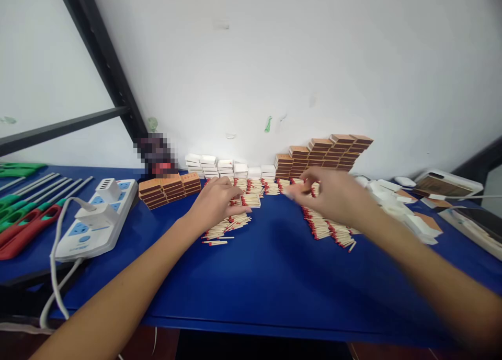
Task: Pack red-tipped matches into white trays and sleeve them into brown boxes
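Note:
My left hand (pixel 219 203) pinches a small white matchbox tray (pixel 257 201) filled with red-tipped matches, held just above the blue table (pixel 235 292). Under and around that hand lies a heap of loose matches (pixel 223 229). To the right, my right hand (pixel 327 192) hovers, slightly blurred, with thumb and fingertips together; what they hold, if anything, I cannot make out. Beneath it a second pile of matches (pixel 319 224) spreads over the table. A row of matches (pixel 270 187) runs between the two piles, along the front of the white inner trays (pixel 241 170).
Brown matchboxes are stacked against the wall on the right (pixel 325 153) and at the left (pixel 168 190). A power strip (pixel 98 226) with cables and red-and-green-handled tools (pixel 35 218) lie far left. White tray pieces (pixel 403 208) and a phone (pixel 480 224) lie at right.

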Motion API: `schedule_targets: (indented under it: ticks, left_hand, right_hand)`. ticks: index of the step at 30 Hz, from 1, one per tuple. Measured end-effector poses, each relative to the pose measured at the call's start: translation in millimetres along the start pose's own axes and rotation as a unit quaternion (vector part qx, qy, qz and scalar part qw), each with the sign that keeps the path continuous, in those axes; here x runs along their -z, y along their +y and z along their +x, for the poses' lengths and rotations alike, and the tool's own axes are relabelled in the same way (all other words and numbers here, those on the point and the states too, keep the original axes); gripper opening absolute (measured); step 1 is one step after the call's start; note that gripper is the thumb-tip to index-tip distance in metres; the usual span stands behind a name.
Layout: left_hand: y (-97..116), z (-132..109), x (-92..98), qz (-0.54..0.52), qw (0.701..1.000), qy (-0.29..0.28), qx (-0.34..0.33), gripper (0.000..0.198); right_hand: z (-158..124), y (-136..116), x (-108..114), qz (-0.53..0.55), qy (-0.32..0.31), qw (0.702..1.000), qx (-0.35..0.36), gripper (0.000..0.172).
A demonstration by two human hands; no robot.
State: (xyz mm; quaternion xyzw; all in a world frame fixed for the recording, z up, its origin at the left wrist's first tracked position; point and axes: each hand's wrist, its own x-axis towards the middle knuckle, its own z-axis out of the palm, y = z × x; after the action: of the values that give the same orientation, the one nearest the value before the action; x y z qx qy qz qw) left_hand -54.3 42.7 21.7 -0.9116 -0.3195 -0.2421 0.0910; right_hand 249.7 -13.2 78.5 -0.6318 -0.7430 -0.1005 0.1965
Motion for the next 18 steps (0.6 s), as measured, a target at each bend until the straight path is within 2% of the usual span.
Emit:
schedule_targets:
  ticks: [3,6,8,11,14,16,18]
  left_hand:
    - [1.7,0.4,0.1,0.003,1.0,-0.003,0.0,0.049]
    - [2.3,0.8,-0.7,-0.001,1.0,-0.018,0.003,0.05]
    - [2.5,0.9,-1.9,-0.01,1.0,-0.029,0.001,0.049]
    - [3.5,0.7,-4.1,-0.028,0.999,-0.036,-0.008,0.047]
    - [5.6,0.0,-6.0,-0.042,0.998,-0.036,-0.012,0.048]
    - [7.1,-0.5,-6.8,-0.05,0.998,-0.041,-0.009,0.051]
    - [8.6,-0.9,-7.3,-0.056,0.998,-0.04,-0.011,0.054]
  right_hand:
    - [-26.6,-31.0,-33.9,0.006,-0.076,0.997,0.014,0.025]
    - [-32.0,-30.0,-52.9,0.022,-0.113,0.993,0.013,0.033]
    - [-30.3,-18.0,-58.4,0.053,-0.124,0.99,0.039,0.042]
    - [-27.6,0.8,-62.8,0.14,-0.142,0.973,0.115,0.051]
    - [-26.4,9.1,-65.6,0.213,-0.178,0.946,0.169,0.037]
    - [-26.3,8.8,-65.6,0.229,-0.181,0.941,0.172,0.03]
    - [-26.7,6.0,-63.9,0.235,-0.162,0.944,0.168,0.029]
